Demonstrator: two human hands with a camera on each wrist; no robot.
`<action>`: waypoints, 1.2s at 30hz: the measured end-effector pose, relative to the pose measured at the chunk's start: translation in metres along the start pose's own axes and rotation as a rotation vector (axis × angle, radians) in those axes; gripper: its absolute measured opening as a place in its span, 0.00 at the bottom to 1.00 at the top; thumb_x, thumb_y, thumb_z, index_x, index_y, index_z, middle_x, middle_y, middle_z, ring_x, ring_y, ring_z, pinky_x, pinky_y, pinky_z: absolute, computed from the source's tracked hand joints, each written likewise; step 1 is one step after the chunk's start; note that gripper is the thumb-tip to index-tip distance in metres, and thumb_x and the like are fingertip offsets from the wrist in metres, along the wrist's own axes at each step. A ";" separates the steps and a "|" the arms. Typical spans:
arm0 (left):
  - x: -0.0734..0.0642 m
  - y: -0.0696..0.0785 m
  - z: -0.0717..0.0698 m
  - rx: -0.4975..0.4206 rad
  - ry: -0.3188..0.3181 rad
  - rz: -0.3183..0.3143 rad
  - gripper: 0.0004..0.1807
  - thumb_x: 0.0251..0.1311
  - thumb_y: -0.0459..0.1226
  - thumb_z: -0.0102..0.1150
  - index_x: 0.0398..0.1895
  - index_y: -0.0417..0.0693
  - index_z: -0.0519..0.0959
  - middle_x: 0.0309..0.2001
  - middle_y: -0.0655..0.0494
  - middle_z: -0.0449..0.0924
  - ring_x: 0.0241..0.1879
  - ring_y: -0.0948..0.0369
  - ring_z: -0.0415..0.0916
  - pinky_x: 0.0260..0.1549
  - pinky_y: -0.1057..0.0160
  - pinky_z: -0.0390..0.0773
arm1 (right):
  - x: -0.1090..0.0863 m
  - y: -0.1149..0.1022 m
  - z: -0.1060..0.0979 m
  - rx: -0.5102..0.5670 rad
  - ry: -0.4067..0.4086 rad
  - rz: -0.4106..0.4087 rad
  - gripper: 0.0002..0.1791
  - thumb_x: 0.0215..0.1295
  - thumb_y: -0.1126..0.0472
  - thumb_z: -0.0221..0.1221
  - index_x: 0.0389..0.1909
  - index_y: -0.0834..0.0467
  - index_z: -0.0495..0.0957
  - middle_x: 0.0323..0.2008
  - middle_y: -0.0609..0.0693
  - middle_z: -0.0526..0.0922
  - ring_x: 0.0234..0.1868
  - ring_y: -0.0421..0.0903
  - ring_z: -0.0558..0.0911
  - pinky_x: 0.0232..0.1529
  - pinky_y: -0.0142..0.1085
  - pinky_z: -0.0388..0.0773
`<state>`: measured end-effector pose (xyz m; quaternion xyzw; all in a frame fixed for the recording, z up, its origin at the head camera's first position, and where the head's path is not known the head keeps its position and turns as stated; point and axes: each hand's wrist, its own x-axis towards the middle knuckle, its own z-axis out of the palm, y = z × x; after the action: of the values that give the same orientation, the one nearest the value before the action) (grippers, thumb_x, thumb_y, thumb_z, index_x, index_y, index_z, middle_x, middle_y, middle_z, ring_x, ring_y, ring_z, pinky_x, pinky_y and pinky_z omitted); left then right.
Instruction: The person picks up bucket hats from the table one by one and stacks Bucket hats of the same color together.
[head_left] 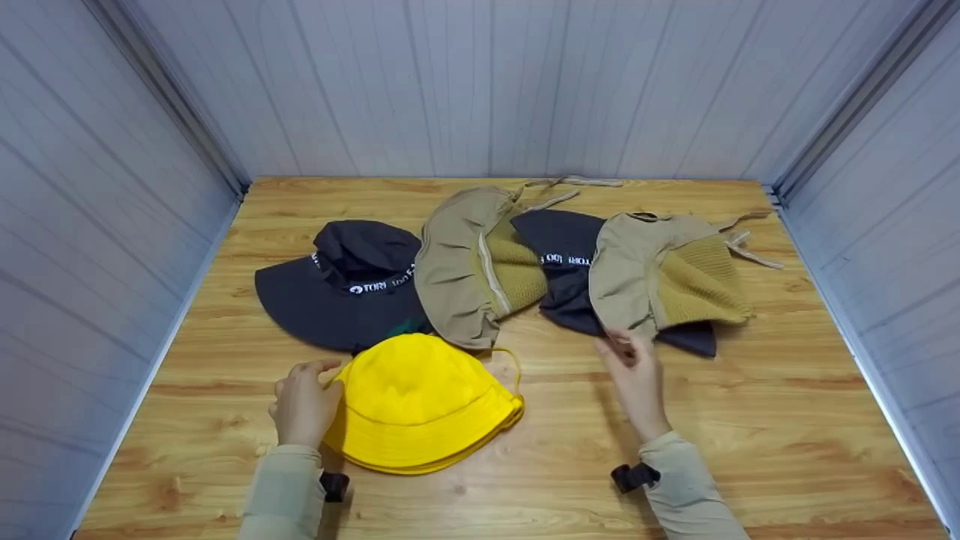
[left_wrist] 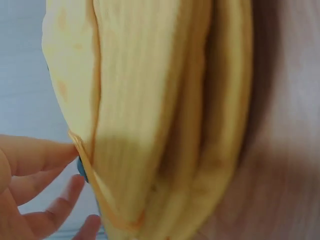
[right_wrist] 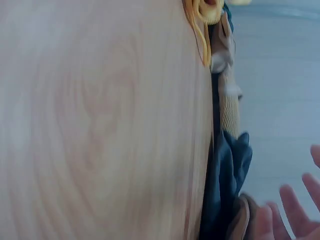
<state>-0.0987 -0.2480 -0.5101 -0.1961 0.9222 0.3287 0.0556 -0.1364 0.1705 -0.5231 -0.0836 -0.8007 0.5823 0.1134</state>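
Note:
A yellow bucket hat (head_left: 416, 382) lies at the front middle of the table, crown up, its brim showing layered edges. My left hand (head_left: 304, 401) is at its left side. In the left wrist view, the thumb and a finger pinch the hat's edge (left_wrist: 82, 147) by a thin cord, the other fingers standing apart. My right hand (head_left: 634, 379) is by the front brim of a tan hat (head_left: 622, 277) with a knitted mustard crown. Its fingers (right_wrist: 295, 210) are spread and blurred in the right wrist view. Under that hat lies a dark navy hat (head_left: 574, 292) with white lettering.
Another dark navy hat (head_left: 337, 300) lies at the left behind the yellow one. A second tan hat (head_left: 457, 270) with a mustard crown and ties overlaps its right side. The wood-grain table (head_left: 780, 450) meets pale panel walls (head_left: 487, 90) at the back and both sides.

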 end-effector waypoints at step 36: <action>-0.026 0.072 0.032 -0.621 -0.184 0.159 0.14 0.66 0.31 0.59 0.53 0.39 0.82 0.55 0.45 0.81 0.52 0.52 0.76 0.52 0.60 0.78 | 0.072 0.032 -0.039 0.306 0.159 0.424 0.21 0.70 0.47 0.57 0.46 0.58 0.63 0.24 0.44 0.68 0.21 0.37 0.70 0.26 0.28 0.74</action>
<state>-0.1050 -0.1683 -0.4869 -0.1008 0.7815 0.6136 0.0504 -0.1948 0.2352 -0.5355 -0.2767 -0.6564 0.6990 0.0625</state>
